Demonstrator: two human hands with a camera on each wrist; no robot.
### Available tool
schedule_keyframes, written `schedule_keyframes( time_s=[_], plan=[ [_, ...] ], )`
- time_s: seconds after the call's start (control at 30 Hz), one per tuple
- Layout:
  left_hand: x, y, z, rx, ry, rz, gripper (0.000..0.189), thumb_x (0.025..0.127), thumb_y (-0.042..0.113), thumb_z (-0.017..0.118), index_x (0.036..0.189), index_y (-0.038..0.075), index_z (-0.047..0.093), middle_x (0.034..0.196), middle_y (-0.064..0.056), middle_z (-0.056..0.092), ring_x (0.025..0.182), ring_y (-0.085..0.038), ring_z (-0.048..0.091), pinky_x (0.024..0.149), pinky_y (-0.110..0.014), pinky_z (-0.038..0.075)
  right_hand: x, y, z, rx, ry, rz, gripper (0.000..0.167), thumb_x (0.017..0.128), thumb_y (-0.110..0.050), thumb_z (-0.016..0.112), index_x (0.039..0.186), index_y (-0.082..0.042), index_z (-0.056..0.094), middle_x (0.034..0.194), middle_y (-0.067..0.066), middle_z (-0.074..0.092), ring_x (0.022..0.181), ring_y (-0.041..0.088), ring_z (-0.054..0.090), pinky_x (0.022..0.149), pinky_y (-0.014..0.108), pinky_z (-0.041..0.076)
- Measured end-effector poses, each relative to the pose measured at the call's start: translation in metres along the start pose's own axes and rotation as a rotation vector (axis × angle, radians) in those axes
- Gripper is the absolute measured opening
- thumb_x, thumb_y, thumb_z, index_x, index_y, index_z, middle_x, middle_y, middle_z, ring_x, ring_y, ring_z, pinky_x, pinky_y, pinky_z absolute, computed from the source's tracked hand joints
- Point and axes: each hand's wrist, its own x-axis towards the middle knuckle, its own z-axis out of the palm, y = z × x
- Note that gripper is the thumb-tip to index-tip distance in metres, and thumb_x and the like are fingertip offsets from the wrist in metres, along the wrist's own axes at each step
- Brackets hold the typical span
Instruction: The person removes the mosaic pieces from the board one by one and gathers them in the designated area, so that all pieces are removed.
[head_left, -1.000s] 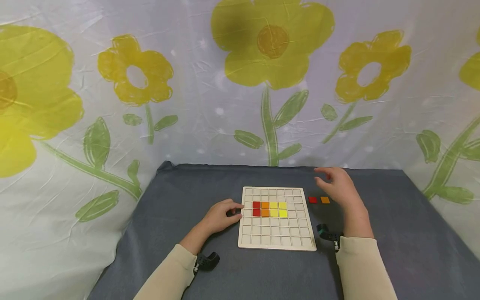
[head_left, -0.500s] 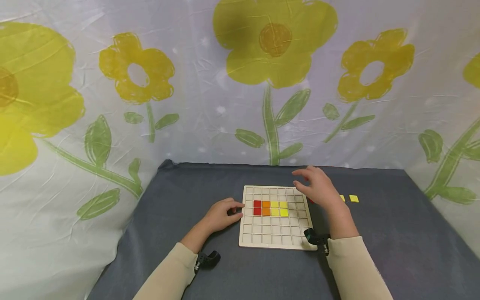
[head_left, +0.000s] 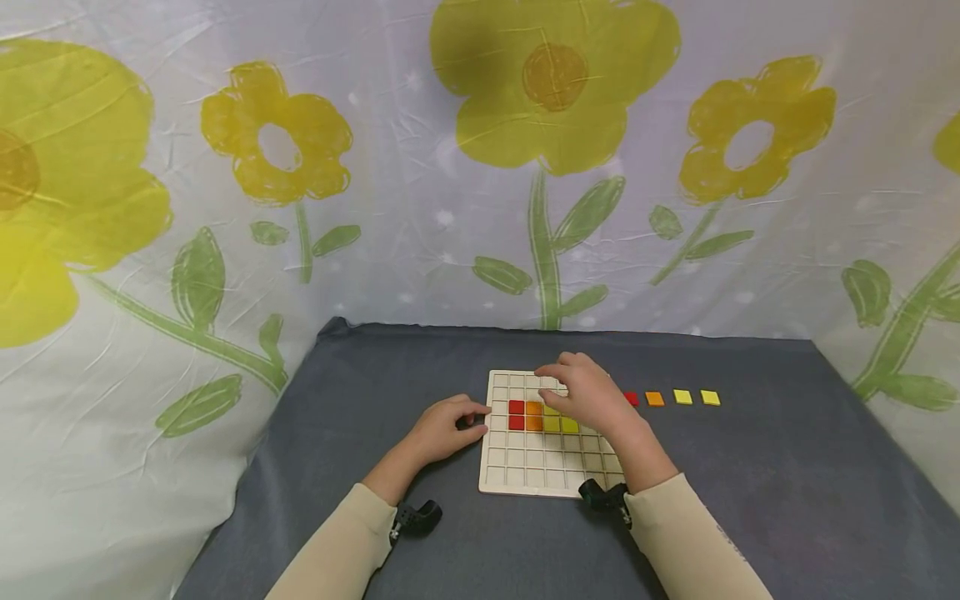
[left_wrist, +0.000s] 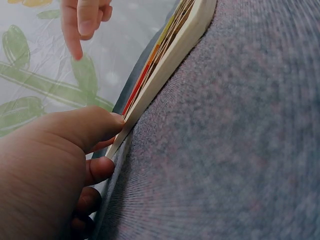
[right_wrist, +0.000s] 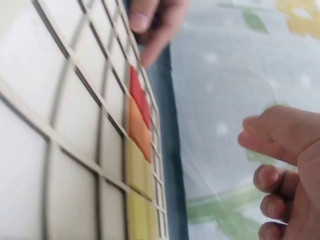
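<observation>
A pale wooden grid board (head_left: 517, 468) lies on the dark cloth. Set in its cells are red tiles (head_left: 516, 415), orange tiles (head_left: 533, 416) and yellow tiles (head_left: 551, 422), side by side in two rows. My left hand (head_left: 444, 431) touches the board's left edge with thumb and index finger; the left wrist view shows the thumb (left_wrist: 107, 122) against that edge. Over the yellow tiles hovers my right hand (head_left: 588, 397), covering part of the board's right side. Its thumb and index finger are apart in the head view, and I see nothing held between them.
Right of the board, a loose red tile (head_left: 632, 399), an orange tile (head_left: 655, 399) and two yellow tiles, a nearer one (head_left: 682, 397) and a farther one (head_left: 710, 398), lie in a row. A flowered curtain (head_left: 420, 275) hangs behind the table (head_left: 420, 358).
My right hand has moved left from above the loose tiles to over the board, uncovering the loose yellow tiles. My left hand has stayed at the board's edge.
</observation>
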Motion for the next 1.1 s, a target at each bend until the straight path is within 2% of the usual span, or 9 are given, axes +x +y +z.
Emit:
schedule_keyframes(
  time_s=[0.37, 0.67, 0.77, 1.1],
  plan=[
    [0.0, 0.001, -0.002, -0.011, -0.009, 0.008, 0.029, 0.097, 0.027, 0.074, 0.124, 0.017, 0.076, 0.085, 0.01, 0.052, 0.071, -0.008, 0.047, 0.067, -0.029, 0.041, 0.005, -0.022, 0.024, -0.051, -0.168, 0.046, 0.038, 0.094, -0.029, 0.077, 0.126, -0.009, 0.075, 0.092, 0.003, 0.055, 0.08, 0.02, 0.043, 0.069, 0.036, 0.039],
    [-0.002, 0.001, -0.003, -0.005, -0.001, 0.028, 0.029, 0.097, 0.026, 0.074, 0.124, 0.016, 0.075, 0.085, 0.009, 0.053, 0.071, -0.008, 0.046, 0.067, -0.029, 0.041, 0.004, -0.026, 0.038, -0.106, -0.256, 0.096, 0.04, 0.098, -0.034, 0.072, 0.129, -0.008, 0.071, 0.099, 0.007, 0.055, 0.087, 0.024, 0.045, 0.075, 0.039, 0.041],
    [-0.002, 0.0, -0.002, 0.0, 0.0, 0.031, 0.029, 0.097, 0.026, 0.074, 0.124, 0.015, 0.075, 0.085, 0.009, 0.052, 0.071, -0.008, 0.046, 0.067, -0.029, 0.041, 0.003, -0.025, 0.041, -0.104, -0.253, 0.086, 0.037, 0.099, -0.032, 0.07, 0.128, -0.008, 0.072, 0.1, 0.008, 0.055, 0.087, 0.024, 0.045, 0.077, 0.039, 0.042],
    [-0.001, 0.0, -0.001, -0.006, 0.009, 0.033, 0.028, 0.097, 0.026, 0.074, 0.123, 0.016, 0.076, 0.085, 0.008, 0.053, 0.071, -0.009, 0.047, 0.067, -0.03, 0.041, 0.004, -0.019, 0.048, -0.033, -0.139, 0.025, 0.02, 0.098, -0.017, 0.069, 0.114, -0.006, 0.076, 0.09, 0.003, 0.05, 0.08, 0.022, 0.04, 0.073, 0.038, 0.038]
  ],
)
